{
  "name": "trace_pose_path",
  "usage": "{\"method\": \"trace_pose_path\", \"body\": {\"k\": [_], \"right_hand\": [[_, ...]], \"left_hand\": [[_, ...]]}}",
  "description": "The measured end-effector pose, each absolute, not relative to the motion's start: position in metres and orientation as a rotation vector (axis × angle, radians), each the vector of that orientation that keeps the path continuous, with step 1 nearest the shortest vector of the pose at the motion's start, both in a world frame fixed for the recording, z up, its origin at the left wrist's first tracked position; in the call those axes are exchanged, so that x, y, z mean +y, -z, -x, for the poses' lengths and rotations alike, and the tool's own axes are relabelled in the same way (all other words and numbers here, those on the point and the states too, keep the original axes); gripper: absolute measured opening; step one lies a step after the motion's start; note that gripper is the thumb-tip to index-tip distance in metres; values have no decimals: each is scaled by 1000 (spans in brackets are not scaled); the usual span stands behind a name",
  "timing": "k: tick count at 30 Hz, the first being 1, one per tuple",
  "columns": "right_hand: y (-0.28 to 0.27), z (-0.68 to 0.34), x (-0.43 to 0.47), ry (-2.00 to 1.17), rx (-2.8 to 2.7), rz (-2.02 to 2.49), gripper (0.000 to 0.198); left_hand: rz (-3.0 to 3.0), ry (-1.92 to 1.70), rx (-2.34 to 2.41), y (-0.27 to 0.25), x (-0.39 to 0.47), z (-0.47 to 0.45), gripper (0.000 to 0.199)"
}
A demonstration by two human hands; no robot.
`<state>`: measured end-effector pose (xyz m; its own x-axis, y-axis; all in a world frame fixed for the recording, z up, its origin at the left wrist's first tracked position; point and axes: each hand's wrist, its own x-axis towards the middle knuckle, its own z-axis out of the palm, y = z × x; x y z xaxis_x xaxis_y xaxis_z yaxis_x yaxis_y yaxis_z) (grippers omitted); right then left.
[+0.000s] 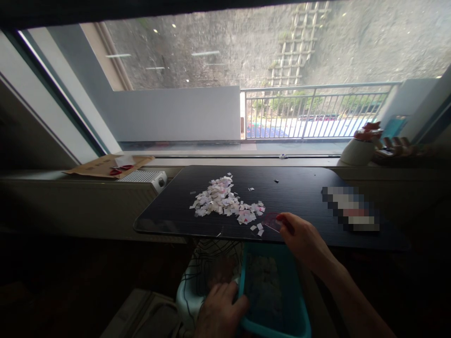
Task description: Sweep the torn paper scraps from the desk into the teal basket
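Note:
My right hand (302, 234) is closed on a thin, see-through pinkish plastic piece (272, 222) at the front of the dark table (299, 197). Just left of that piece lie a few loose paper scraps (259, 228), and beyond them spreads a heap of small white and pink paper pieces (216, 197). Below the table edge, my left hand (223, 305) grips the near left rim of a turquoise bin (299, 314), thumb over the rim. Pale pieces lie inside the bin, dim in the shadow.
Left of the bin is a light container with a dark-lined cover (188, 291). Red-handled scissors (121, 170) lie on brown paper (84, 168) at the sill. A pixelated object (352, 209) lies at the table's right. A white pot (355, 151) stands by the window.

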<state>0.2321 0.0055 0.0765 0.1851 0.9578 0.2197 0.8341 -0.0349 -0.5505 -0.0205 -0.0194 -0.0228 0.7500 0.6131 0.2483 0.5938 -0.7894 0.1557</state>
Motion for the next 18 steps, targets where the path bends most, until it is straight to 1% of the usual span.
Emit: {"method": "trace_pose_path", "body": {"k": [3,8,13,18], "right_hand": [[-78,-232,7,-245,-1657,1901,28],[-79,-227,6,-349,-1703,1808,28],[-83,-224,5,-293,-1717,1860,27],[-82,-215,12,-284,-1787,1765,29]], "left_hand": [[-2884,-478,1000,26,-19,20,19],[-2873,-470,981,23,-19,21,19],[-2849,-497,990,24,-20,20,21],[-2798,-411,1050,10,-22,14,23]]}}
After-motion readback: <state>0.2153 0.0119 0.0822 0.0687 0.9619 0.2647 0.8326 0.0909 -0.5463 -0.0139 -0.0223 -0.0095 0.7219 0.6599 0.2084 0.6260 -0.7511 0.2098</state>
